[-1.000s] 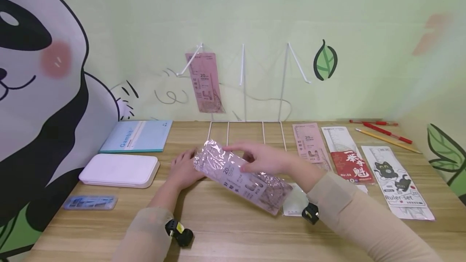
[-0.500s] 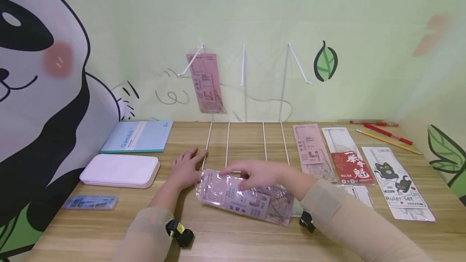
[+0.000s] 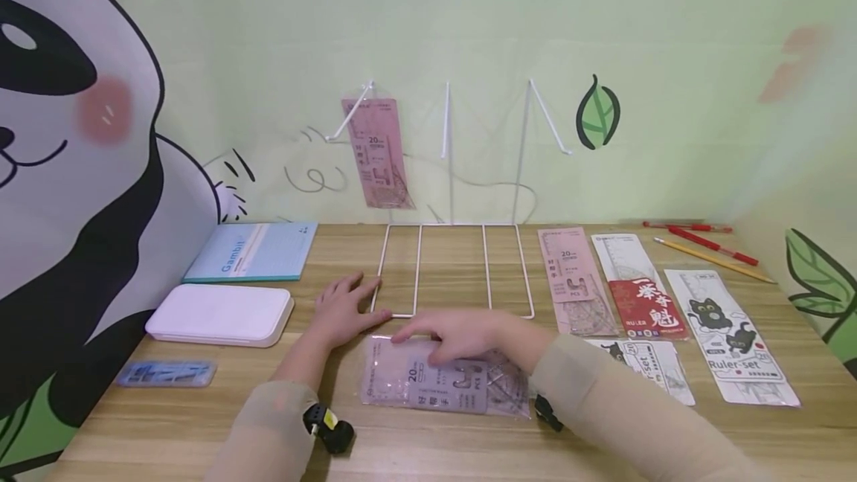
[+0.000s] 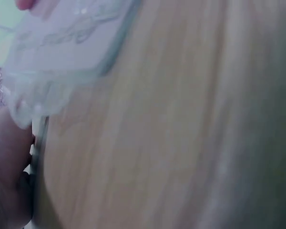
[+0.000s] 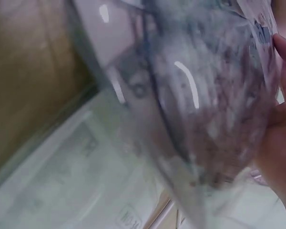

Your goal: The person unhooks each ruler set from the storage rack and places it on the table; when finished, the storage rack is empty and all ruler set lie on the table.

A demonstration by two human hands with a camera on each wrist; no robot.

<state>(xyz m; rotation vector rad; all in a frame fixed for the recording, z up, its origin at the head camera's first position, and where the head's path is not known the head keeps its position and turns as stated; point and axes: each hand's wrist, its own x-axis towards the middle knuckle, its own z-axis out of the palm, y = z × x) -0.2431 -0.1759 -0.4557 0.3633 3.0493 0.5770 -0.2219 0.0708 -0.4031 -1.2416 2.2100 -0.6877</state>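
Pink ruler-set packet [image 3: 442, 385] lies flat on the table [image 3: 428, 445] near the front edge, its long axis running left to right, parallel to that edge. The right hand [image 3: 469, 333] rests on the packet's rear long edge, fingers extended leftward over the wrapper; whether the thumb is curled under it cannot be told. The right wrist view shows the glossy wrapper close against that hand's fingers [image 5: 281, 157]. The left hand [image 3: 344, 307] lies flat on the table, fingers relaxed, holding nothing, just behind the packet's left end and touching the white wire rack [image 3: 455, 274] base. The right hand is nearer. Bare table remains in front of and left of the packet; another ruler packet [image 3: 646, 367] lies just beside its right end.
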